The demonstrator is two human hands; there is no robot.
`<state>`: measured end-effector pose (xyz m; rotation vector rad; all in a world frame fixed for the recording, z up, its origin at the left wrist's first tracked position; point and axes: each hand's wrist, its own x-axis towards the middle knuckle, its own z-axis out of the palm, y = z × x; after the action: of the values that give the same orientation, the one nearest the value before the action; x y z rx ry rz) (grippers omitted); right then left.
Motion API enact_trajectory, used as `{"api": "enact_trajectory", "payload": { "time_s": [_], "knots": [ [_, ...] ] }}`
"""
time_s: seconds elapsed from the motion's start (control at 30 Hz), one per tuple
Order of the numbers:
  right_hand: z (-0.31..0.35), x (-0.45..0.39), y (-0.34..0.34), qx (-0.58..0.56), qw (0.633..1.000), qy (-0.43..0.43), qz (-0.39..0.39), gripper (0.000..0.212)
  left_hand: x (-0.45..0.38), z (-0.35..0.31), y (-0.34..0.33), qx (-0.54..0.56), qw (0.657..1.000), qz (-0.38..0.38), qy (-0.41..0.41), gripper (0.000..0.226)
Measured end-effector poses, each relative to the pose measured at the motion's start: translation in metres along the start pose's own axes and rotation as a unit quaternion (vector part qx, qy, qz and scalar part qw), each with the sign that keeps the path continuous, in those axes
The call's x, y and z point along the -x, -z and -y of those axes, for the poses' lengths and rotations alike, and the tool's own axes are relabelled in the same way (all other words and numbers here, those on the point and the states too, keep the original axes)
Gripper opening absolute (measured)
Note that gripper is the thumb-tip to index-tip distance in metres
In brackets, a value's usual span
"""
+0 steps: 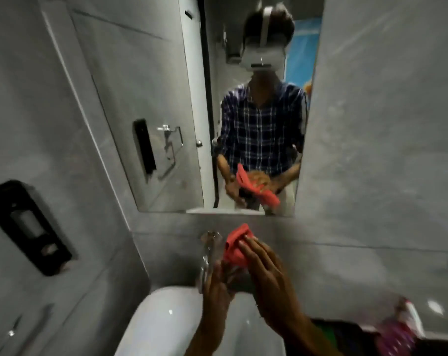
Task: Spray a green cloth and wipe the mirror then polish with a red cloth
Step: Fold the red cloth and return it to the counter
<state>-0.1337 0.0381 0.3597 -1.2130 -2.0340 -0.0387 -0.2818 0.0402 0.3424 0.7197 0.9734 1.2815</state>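
Note:
The mirror (166, 124) hangs on the grey wall ahead and reflects a person in a checked shirt with the cloth. Below the mirror, both my hands hold a bunched red cloth (234, 244) over the basin. My right hand (269, 278) lies across the cloth with its fingers on top. My left hand (216, 291) grips the cloth's lower edge from beneath. A patch of green cloth (325, 331) shows at the bottom right, partly hidden behind my right forearm. The picture is blurred by motion.
A chrome tap (209, 246) stands just left of the red cloth, above the white basin (161, 319). A black soap dispenser (27, 227) is fixed to the left wall. A pink and white bottle (402, 327) sits on the counter at bottom right.

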Motion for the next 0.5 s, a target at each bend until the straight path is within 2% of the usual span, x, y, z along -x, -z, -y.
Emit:
{"api": "enact_trajectory", "payload": {
  "time_s": [0.03, 0.1, 0.17, 0.23, 0.3, 0.33, 0.37, 0.4, 0.5],
  "knots": [
    [-0.001, 0.023, 0.004, -0.015, 0.999, -0.019, 0.025, 0.1, 0.017, 0.024, -0.015, 0.046, 0.997, 0.037, 0.048, 0.071],
    [-0.011, 0.062, 0.014, -0.044, 0.995, -0.04, 0.08, 0.086, 0.046, 0.06, -0.042, 0.05, 0.993, 0.076, 0.074, 0.072],
    [-0.024, 0.091, 0.026, -0.06, 0.989, -0.071, 0.114, 0.069, 0.06, 0.092, -0.056, 0.013, 0.993, 0.087, 0.076, 0.055],
    [-0.051, 0.124, 0.041, -0.087, 0.974, -0.149, 0.149, 0.065, 0.07, 0.123, -0.081, 0.017, 0.978, 0.136, 0.155, 0.043],
    [-0.08, 0.158, 0.049, -0.12, 0.949, -0.245, 0.16, 0.071, 0.073, 0.162, -0.086, -0.063, 0.986, 0.095, 0.121, 0.061],
    [-0.096, 0.175, 0.052, -0.142, 0.93, -0.3, 0.16, 0.073, 0.075, 0.176, -0.093, -0.06, 0.989, 0.082, 0.11, 0.065],
    [-0.116, 0.192, 0.054, -0.167, 0.905, -0.356, 0.161, 0.072, 0.072, 0.189, -0.101, -0.075, 0.989, 0.029, 0.123, 0.065],
    [-0.136, 0.206, 0.055, -0.196, 0.873, -0.412, 0.169, 0.066, 0.067, 0.204, -0.11, -0.053, 0.98, 0.007, 0.193, 0.065],
    [-0.195, 0.256, 0.051, -0.279, 0.76, -0.555, 0.189, 0.026, 0.049, 0.249, -0.134, -0.04, 0.948, -0.01, 0.316, 0.072]
  ]
}}
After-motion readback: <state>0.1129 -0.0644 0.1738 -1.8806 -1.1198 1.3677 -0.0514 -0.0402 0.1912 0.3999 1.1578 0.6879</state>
